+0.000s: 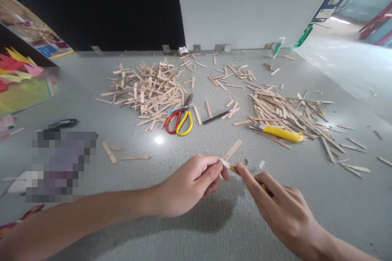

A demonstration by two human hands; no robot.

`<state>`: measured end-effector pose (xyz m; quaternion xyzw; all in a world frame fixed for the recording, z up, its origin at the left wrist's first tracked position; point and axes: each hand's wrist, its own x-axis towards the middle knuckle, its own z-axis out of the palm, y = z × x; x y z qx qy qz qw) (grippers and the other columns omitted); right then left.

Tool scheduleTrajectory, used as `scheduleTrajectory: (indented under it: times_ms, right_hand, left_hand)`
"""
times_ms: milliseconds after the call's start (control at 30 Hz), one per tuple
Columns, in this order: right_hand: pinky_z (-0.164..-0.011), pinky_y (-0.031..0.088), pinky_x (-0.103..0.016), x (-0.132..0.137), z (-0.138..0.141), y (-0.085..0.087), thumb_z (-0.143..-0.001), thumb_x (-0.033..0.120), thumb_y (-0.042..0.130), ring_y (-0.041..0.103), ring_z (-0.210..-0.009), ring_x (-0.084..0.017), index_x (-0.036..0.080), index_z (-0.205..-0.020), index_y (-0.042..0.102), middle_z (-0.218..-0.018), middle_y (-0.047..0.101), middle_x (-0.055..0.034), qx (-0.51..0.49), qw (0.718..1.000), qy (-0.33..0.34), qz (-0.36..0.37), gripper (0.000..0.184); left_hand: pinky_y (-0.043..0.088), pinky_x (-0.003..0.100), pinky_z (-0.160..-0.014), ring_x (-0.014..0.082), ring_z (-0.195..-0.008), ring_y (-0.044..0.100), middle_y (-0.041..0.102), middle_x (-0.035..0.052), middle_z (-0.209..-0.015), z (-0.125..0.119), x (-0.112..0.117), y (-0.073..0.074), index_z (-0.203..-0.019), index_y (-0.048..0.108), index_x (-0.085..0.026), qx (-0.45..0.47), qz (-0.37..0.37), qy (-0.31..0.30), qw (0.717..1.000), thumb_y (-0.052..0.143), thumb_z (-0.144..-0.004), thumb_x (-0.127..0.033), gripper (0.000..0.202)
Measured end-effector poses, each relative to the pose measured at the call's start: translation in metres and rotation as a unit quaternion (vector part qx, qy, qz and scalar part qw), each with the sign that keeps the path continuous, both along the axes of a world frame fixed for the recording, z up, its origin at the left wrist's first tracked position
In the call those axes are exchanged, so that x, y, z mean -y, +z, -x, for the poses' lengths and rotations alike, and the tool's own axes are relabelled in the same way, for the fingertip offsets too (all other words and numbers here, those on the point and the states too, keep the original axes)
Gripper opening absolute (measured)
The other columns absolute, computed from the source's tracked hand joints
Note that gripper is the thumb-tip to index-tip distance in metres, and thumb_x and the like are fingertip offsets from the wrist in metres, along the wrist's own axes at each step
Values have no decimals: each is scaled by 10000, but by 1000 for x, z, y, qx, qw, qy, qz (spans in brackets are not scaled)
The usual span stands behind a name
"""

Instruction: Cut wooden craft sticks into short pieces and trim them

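My left hand (199,181) is closed in a pinch around a wooden craft stick, mostly hidden by the fingers. From the right, my right hand (280,204) grips a yellowish craft knife (233,168), its index finger stretched along the top. The pale blade meets the left fingertips. Just beyond the hands lies a loose craft stick (233,149) with a small mark on it, and a small white scrap (261,164) rests near the right index finger. Farther off are scissors (180,122) with red and yellow handles, a black pen (217,117) and a yellow utility knife (283,133).
Heaps of craft sticks spread at left (153,85) and right (275,108) on the grey floor. A black-and-white panel (245,8) with metal hinges stands behind them. A glue tube (278,47) is near its base. A blurred-out object (63,167) lies at left.
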<state>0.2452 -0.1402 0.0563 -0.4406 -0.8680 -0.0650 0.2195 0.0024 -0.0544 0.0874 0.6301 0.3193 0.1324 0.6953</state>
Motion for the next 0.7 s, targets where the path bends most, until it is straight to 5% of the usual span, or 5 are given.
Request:
scheduleTrajectory:
  times_ms: [300, 467, 600, 700]
  right_hand:
    - [-413, 451, -239, -5, 6, 2, -1085, -35, 290, 535, -440, -108, 8, -1747, 57, -661, 582, 35, 117, 986, -31, -119, 704]
    - [-326, 279, -224, -35, -29, -12, -879, -131, 374, 427, -385, -96, 118, -1775, 109, -686, 571, 44, 129, 973, -154, -110, 967]
    - [-391, 363, -207, -46, -33, -21, -955, -48, 395, 564, -464, -109, 103, -1629, 479, -746, 671, -6, 58, 986, -145, -65, 696]
    - [-440, 438, -181, -40, -18, -20, -1093, 115, 434, 586, -457, -96, 120, -1482, 619, -688, 706, 7, -62, 989, -135, -26, 431]
  left_hand:
    - [240, 237, -469, 94, -521, 250, 354, -106, -630, -4, -3, -21, -899, 522, -217, 47, 93, 20, 994, 507, -1072, -685, 500]
    - [261, 237, -483, 96, -533, 280, 388, -94, -638, -1, 2, -13, -896, 530, -213, 31, 95, -9, 995, 513, -1044, -745, 553]
    - [274, 242, -501, 100, -543, 309, 414, -84, -640, -1, 1, -10, -910, 536, -212, 25, 56, 17, 998, 483, -1075, -698, 516]
    - [337, 251, -525, 108, -541, 391, 518, -70, -676, -2, -3, -19, -1065, 555, -212, 21, 55, 20, 998, 469, -1097, -646, 444]
